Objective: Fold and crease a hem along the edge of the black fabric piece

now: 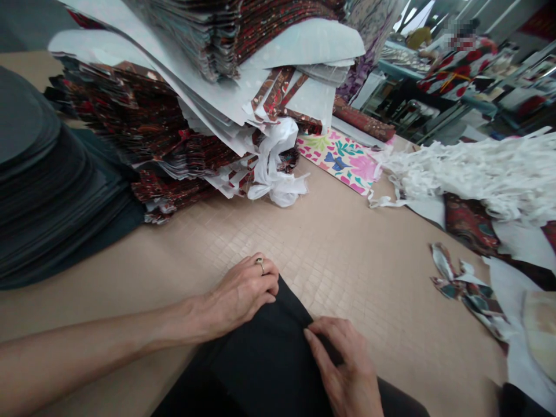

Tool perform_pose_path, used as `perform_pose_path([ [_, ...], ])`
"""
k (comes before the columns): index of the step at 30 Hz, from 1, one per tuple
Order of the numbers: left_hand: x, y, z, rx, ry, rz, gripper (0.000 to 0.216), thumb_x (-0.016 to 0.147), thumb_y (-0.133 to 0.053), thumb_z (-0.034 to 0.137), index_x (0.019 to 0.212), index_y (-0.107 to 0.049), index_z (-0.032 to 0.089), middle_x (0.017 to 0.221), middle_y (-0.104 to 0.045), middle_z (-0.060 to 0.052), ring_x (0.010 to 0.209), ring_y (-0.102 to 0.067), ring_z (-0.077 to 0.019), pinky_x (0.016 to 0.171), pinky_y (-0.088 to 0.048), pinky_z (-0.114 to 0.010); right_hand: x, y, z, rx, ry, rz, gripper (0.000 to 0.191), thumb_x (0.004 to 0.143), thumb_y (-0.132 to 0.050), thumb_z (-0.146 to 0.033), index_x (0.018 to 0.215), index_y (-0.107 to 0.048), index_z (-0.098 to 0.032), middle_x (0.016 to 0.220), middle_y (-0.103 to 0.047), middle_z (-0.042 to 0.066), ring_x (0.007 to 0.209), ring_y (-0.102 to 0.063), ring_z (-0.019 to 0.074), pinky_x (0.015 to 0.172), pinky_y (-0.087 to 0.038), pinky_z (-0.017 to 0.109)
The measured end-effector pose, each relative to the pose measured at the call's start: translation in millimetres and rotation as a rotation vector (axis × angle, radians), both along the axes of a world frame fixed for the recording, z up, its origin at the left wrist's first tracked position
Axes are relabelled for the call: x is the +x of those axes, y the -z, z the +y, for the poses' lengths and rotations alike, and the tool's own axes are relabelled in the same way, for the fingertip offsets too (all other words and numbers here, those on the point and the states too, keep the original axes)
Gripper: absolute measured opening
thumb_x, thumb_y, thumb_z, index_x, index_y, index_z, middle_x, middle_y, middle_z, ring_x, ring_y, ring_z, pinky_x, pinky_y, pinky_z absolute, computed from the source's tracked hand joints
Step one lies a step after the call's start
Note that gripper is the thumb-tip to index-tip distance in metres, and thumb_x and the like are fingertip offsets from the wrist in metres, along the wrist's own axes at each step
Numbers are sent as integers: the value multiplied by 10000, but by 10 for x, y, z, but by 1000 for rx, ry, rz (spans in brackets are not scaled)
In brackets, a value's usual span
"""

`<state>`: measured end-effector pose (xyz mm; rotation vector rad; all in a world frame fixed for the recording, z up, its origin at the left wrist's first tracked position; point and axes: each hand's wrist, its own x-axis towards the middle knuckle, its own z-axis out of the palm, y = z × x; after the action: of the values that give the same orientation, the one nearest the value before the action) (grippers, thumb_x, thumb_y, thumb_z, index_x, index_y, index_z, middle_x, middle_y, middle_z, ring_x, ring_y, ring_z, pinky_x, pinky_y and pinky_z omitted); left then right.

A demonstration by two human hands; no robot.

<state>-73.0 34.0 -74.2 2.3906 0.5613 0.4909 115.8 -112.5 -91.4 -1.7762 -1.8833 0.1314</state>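
A piece of black fabric (269, 359) lies at the near edge of the table, partly out of the picture at the bottom. My left hand (243, 292), with a ring on one finger, has its fingers curled over the far corner of the fabric. Farther right along the same edge, my right hand (343, 359) pinches the fabric between thumb and forefinger. Between the two hands the edge runs fairly straight. Below them, the fabric's near part is dark and hard to tell from what lies beneath.
A tall stack of dark cut fabric (47, 191) stands at left. Layered red-brown patterned pieces with white sheets (208, 116) are piled behind. White strips (482, 174) and patterned scraps (469, 284) lie at right on the tan tabletop (360, 255). A person (460, 63) sits in the background.
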Motion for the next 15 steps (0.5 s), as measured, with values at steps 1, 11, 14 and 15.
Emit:
perform_pose_path([
  [1,3,2,-3,-15,-2,-16,121,819,-543,77,721,-548,148,846,-547,-24,821,-466,-157,781,-386,-284,-4,-8,0,15,-8,-20,44,838,-539,-227,834,-582,-217,774,-624,-2,718,-592,129,658,-419,275],
  [11,8,-171,27,68,117,-23,164,793,-599,111,943,-571,173,1091,-534,-51,1000,-437,-203,879,-373,-340,-42,-64,-71,285,-152,-332,107,766,-589,-96,850,-584,-163,770,-672,48,687,-608,166,693,-372,339],
  [14,24,-163,51,131,120,-78,69,811,-581,120,864,-590,164,985,-578,-45,921,-470,-191,821,-395,-319,-54,-55,-81,248,-117,-218,98,779,-568,-83,839,-562,-160,868,-675,67,726,-622,162,703,-377,332],
  [15,28,-149,51,153,124,-102,94,823,-551,103,885,-594,160,947,-588,-46,884,-481,-184,800,-401,-312,-61,-56,-79,230,-100,-170,95,788,-559,-85,841,-557,-164,879,-672,63,735,-623,159,706,-378,327],
])
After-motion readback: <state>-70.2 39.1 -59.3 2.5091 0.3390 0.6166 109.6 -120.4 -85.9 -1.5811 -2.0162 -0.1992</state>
